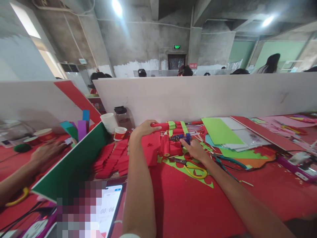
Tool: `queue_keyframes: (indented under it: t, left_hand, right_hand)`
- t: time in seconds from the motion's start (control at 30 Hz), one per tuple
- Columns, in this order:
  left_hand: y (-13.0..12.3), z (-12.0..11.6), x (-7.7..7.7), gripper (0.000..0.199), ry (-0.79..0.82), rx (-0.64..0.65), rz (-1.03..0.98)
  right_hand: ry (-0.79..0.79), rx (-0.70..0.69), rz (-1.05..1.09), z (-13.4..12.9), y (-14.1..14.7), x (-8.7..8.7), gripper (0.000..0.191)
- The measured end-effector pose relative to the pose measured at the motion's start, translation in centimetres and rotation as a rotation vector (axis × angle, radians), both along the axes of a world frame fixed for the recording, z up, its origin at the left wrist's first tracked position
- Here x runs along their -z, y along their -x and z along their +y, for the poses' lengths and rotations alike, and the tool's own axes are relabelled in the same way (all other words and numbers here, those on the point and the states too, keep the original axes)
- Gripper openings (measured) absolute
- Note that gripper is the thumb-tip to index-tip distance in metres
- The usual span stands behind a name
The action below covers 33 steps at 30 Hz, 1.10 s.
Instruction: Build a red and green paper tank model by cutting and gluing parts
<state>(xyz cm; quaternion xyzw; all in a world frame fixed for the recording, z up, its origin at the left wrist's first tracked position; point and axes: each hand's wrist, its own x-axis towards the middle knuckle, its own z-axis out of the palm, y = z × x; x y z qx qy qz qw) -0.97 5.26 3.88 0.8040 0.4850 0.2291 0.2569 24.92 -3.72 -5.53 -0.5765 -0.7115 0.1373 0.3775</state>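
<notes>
My left hand (146,128) is closed around the end of a red paper tube (163,126), close to the white divider. Light green bands (171,125) cross this tube and the red rolls beside it. My right hand (194,148) grips a blue glue gun (184,137), its dark patterned nozzle pointing left over the rolls. A shorter red roll (166,149) stands below the nozzle. Scissors with yellow handles (196,171) lie just below my right hand on a cut-out green sheet (208,182). Under my left forearm is a red paper sheet (150,153).
Stacked red strips (111,158) lie left, near a paper cup (120,133) and a bottle (121,115). A phone (111,205) shows a timer. Teal-handled pliers (232,162) and green sheets (220,130) lie right. Beyond the green board (71,168) is another person's hand (49,150).
</notes>
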Motion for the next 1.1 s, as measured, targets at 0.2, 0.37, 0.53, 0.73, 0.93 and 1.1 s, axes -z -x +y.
queue_keyframes:
  t: [0.2, 0.37, 0.53, 0.73, 0.93, 1.1]
  left_hand:
    - [0.0, -0.3, -0.3, 0.047, -0.012, -0.010, 0.010]
    - [0.0, -0.3, -0.3, 0.048, -0.011, -0.027, 0.002]
    - [0.0, 0.0, -0.2, 0.050, -0.006, -0.008, -0.015]
    - [0.2, -0.1, -0.3, 0.046, -0.040, -0.001, -0.005]
    - [0.0, -0.7, -0.7, 0.043, -0.050, -0.022, 0.024]
    - [0.0, -0.6, -0.6, 0.044, -0.007, -0.016, 0.011]
  right_hand:
    - [0.016, -0.015, 0.008, -0.2, 0.4, 0.0, 0.053]
    - [0.009, -0.008, -0.010, 0.0, 0.5, 0.0, 0.053]
    - [0.081, 0.030, 0.020, -0.4, -0.1, 0.2, 0.055]
    - [0.078, -0.041, 0.105, -0.9, -0.5, 0.0, 0.050]
    - [0.039, -0.024, 0.078, -0.2, -0.1, -0.2, 0.047]
    - [0.006, -0.026, 0.060, -0.3, 0.0, -0.2, 0.045]
